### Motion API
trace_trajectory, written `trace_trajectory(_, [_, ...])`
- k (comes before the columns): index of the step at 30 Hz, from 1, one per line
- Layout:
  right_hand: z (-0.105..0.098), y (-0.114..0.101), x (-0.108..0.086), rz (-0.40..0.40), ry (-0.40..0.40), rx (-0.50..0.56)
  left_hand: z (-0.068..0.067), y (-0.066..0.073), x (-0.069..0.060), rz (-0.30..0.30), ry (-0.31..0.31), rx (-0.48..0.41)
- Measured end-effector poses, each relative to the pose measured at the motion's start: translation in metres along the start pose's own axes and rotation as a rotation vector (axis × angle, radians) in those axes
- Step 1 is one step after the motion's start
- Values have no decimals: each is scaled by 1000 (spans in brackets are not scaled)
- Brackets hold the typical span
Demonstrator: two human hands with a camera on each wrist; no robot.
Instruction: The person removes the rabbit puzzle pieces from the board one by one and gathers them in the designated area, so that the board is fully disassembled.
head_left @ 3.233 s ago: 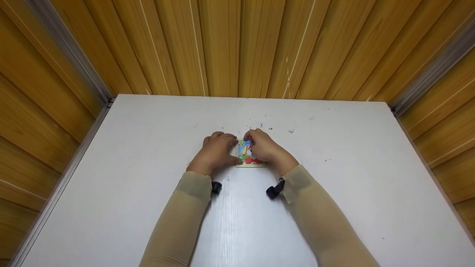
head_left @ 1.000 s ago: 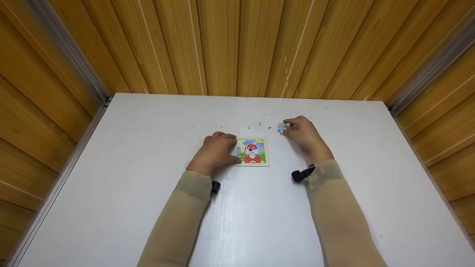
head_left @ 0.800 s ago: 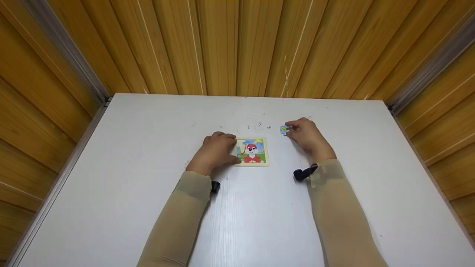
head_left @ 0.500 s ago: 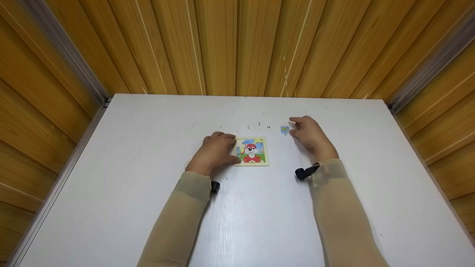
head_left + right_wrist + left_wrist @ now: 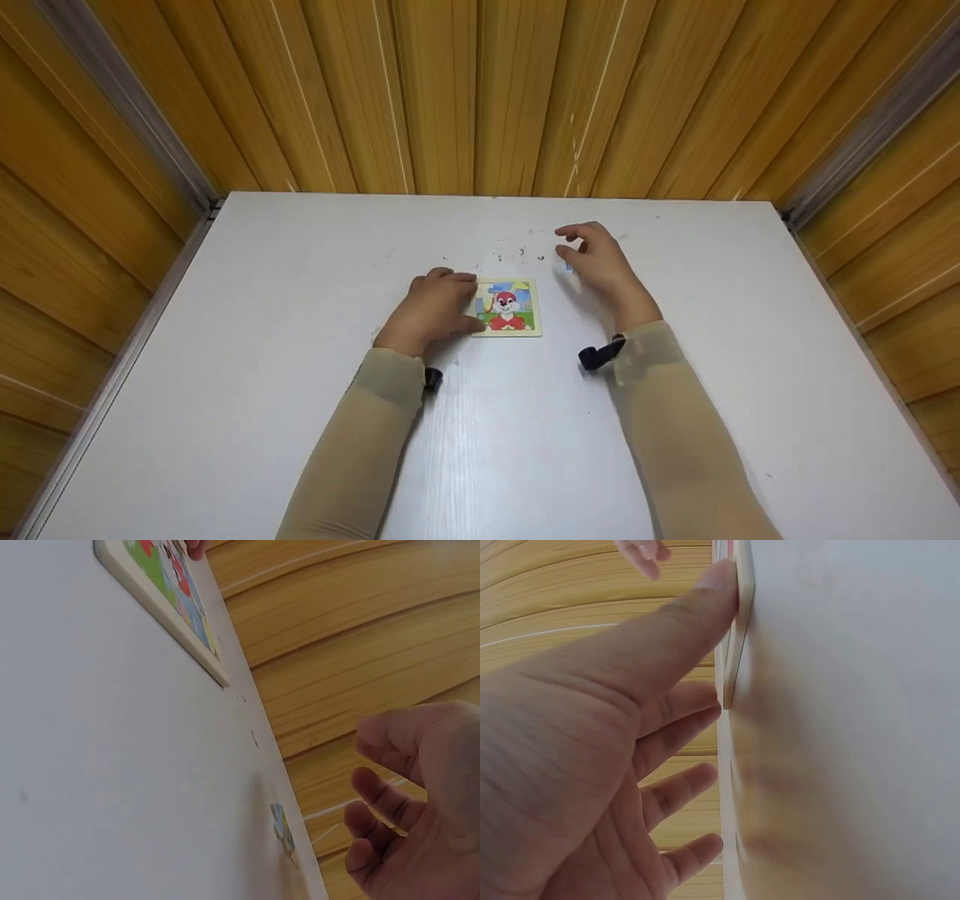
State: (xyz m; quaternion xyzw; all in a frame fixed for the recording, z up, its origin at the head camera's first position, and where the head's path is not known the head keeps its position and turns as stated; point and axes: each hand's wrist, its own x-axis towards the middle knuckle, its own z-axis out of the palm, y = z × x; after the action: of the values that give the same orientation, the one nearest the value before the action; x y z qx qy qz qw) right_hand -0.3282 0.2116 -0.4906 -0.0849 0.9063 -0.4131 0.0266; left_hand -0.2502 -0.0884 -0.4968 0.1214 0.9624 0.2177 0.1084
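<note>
Just below the right hand (image 5: 604, 271), its fingers parted and empty, we note the loose piece (image 5: 282, 828), right of the puzzle board (image 5: 510, 309) the left hand (image 5: 429, 309) grips.

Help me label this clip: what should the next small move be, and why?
Probably move the right hand to the puzzle and start lifting a piece beside its upper-left gap: that hand is empty, a loose piece lies on the table, and the left hand holds the puzzle's left side.
</note>
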Motion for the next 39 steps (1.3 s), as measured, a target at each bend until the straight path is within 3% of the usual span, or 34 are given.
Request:
trace_trajectory(5, [15,-16,-4,-29,-32,91,0,-3,-1,21,-30,31])
trace_trajectory(10, [30,-27,-6,-17,-122,173,-2,-5,0,31,-59,55])
trace_trajectory(21, [58,-35,-12,-75,-376,80,-2,-9,0,29,-75,42])
trace_trajectory(25, [61,-35,-13,-64,-381,47,-3,-8,0,11,-73,30])
trace_trajectory(32, [74,-28,-15,-152,-386,-51,-1,-9,1,44,-77,43])
trace_trajectory(39, [79,-28,-15,-166,-379,-74,-2,-9,1,43,-75,52])
